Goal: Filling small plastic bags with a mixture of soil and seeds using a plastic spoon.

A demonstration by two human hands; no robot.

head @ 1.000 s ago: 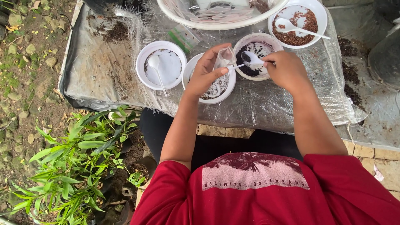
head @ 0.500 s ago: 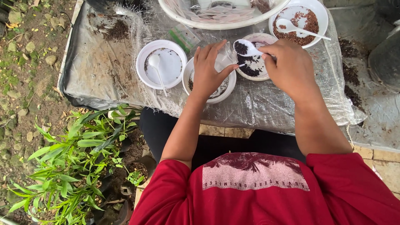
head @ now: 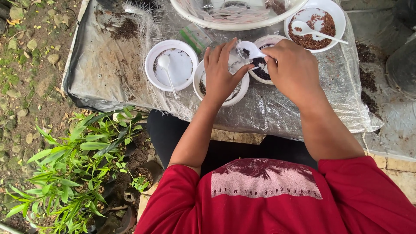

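Where plastic sheet [head: 108,73] covers table | bowls [head: 171,65] | ground possibly dirt

Glossy white plastic spoon [head: 249,48] & bowls [head: 170,65]; desk [head: 108,82] under wrinkled shiny clear plastic sheet [head: 277,108]; gritty matt soil [head: 260,69]; red cloth shirt [head: 277,203], matt.

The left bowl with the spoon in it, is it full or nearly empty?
Nearly empty. The left bowl shows mostly bare white bottom with only dark specks, and a white spoon lying inside.
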